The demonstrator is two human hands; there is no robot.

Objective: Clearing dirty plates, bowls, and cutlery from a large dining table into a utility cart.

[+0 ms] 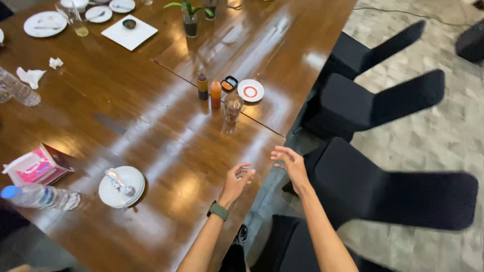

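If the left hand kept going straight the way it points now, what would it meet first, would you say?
Probably the glass: the left hand points up the wooden table, which lies bare between them. Depth is hard to judge.

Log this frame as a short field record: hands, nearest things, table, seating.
left hand: empty, fingers curled, over the table edge; green watch on the wrist
right hand: empty, open, past the edge
nearest: glass, orange bottle, dark bottle
also: stacked white plates with spoon
table: glossy brown wood
seating: black chairs
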